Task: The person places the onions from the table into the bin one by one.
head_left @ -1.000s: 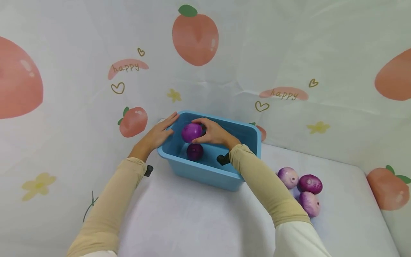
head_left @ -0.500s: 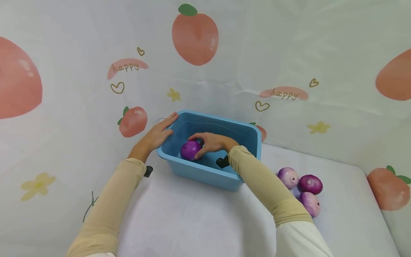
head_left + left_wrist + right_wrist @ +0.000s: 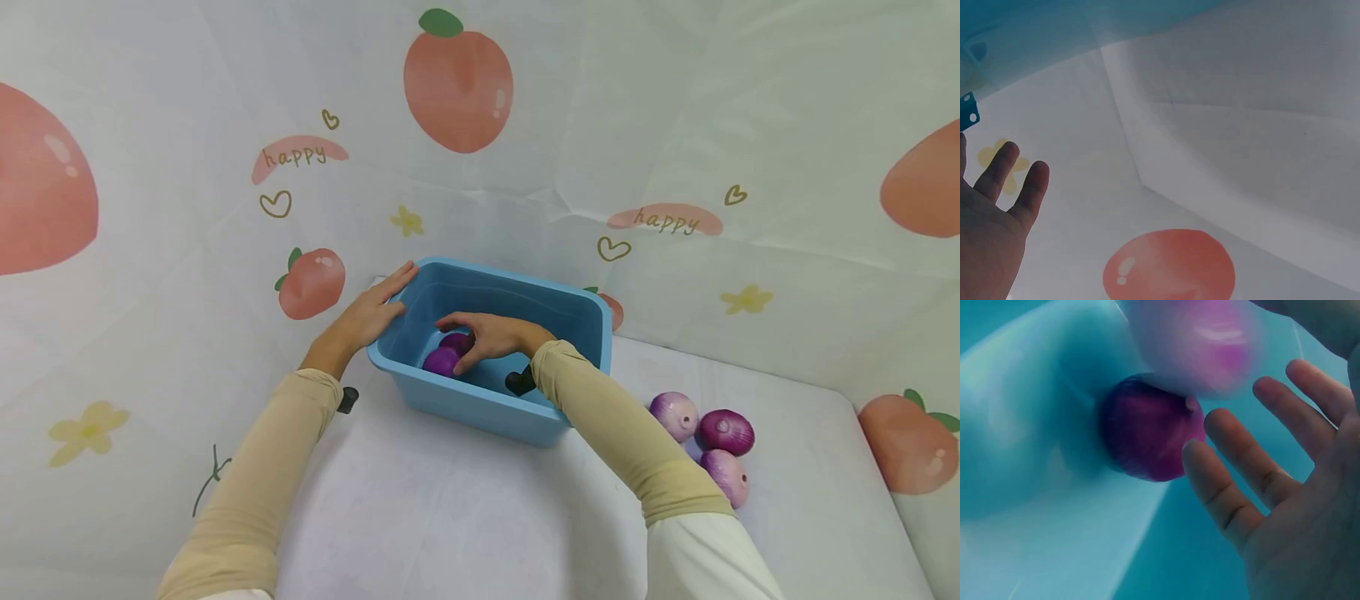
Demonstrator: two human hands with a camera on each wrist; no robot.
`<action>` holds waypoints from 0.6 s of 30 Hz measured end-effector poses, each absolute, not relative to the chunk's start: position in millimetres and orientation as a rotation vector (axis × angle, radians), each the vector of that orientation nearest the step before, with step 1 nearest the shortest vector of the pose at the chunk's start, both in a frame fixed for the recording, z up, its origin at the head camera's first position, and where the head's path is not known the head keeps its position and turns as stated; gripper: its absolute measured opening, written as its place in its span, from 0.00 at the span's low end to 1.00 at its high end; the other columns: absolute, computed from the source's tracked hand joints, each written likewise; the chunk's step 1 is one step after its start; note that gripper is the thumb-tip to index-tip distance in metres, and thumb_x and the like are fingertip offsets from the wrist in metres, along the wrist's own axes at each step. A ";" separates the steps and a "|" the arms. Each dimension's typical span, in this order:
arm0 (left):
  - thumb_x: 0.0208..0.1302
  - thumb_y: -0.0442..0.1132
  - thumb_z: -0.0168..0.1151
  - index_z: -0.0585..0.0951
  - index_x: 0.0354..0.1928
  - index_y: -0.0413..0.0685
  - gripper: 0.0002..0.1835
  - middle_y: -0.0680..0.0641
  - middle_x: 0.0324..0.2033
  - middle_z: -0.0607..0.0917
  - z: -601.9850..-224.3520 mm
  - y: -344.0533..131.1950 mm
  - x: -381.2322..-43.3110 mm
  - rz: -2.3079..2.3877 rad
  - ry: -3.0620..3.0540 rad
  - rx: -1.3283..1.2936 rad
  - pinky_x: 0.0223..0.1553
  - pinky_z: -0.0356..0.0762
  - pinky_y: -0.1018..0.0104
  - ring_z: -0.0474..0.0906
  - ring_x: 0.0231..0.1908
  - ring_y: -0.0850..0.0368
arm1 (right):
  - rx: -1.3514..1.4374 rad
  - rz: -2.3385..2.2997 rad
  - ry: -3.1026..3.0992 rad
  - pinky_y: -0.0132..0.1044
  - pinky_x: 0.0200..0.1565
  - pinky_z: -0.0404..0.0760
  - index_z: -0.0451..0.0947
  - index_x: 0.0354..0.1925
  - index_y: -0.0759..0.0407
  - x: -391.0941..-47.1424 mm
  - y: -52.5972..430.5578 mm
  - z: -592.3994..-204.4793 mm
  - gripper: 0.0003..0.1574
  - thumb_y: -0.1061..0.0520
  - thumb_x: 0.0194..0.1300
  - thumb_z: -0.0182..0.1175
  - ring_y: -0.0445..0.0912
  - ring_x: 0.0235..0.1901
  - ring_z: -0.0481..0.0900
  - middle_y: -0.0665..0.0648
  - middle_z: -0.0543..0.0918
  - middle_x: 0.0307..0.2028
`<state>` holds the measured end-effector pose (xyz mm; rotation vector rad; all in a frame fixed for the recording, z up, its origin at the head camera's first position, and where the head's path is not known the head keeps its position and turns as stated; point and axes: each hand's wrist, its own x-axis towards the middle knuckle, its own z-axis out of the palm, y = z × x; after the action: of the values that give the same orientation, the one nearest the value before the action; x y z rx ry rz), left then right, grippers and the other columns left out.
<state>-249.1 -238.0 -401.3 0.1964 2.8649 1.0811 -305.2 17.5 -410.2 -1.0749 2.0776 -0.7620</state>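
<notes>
Fingers [image 3: 1217,487] of the right hand [image 3: 497,336] spread near two purple onions [image 3: 441,362].

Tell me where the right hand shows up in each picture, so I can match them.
Head: right hand near the middle, inside the tub, by two onions.
Left wrist: not in it.
Right wrist: right side, fingers pointing up and left.
Shared landmark: the blue tub, along the top in left wrist, behind the hand in right wrist.
</notes>
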 end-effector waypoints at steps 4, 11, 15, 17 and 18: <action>0.74 0.45 0.43 0.51 0.80 0.76 0.36 0.68 0.81 0.46 -401.6 -238.6 -249.1 1.087 2.864 0.202 0.74 0.52 0.26 0.43 0.83 0.45 | -1.058 -0.732 2.106 0.54 0.73 0.70 0.56 0.79 0.53 -305.7 18.5 -411.3 0.55 0.51 0.60 0.72 0.54 0.75 0.63 0.56 0.64 0.76; 0.74 0.45 0.43 0.51 0.80 0.77 0.36 0.68 0.81 0.46 -400.6 -238.4 -248.6 1.092 2.865 0.202 0.74 0.51 0.26 0.43 0.83 0.45 | -1.030 -0.665 2.135 0.52 0.71 0.73 0.57 0.79 0.49 -306.4 20.3 -412.0 0.55 0.46 0.61 0.72 0.54 0.72 0.66 0.56 0.66 0.74; 0.74 0.44 0.43 0.51 0.80 0.77 0.36 0.68 0.81 0.46 -400.2 -238.5 -248.2 1.102 2.862 0.207 0.75 0.51 0.27 0.42 0.83 0.45 | -1.031 -0.665 2.143 0.52 0.71 0.73 0.57 0.79 0.49 -306.0 20.3 -411.4 0.54 0.47 0.62 0.71 0.53 0.72 0.66 0.56 0.67 0.74; 0.74 0.45 0.43 0.51 0.80 0.77 0.36 0.68 0.81 0.46 -400.4 -238.9 -248.1 1.102 2.861 0.210 0.75 0.51 0.27 0.43 0.83 0.45 | -1.040 -0.674 2.149 0.52 0.72 0.72 0.57 0.78 0.50 -306.5 20.5 -410.6 0.53 0.48 0.63 0.70 0.53 0.72 0.67 0.57 0.69 0.73; 0.74 0.45 0.43 0.51 0.80 0.77 0.36 0.68 0.81 0.46 -400.8 -239.2 -248.1 1.101 2.861 0.213 0.75 0.51 0.27 0.43 0.83 0.45 | -1.045 -0.682 2.152 0.52 0.72 0.72 0.57 0.78 0.50 -307.0 20.7 -410.0 0.52 0.48 0.63 0.69 0.54 0.72 0.67 0.57 0.69 0.73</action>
<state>-248.1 -239.2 -400.8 0.2135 2.8612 1.1012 -307.0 20.7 -410.0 -1.0448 2.1519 -0.6818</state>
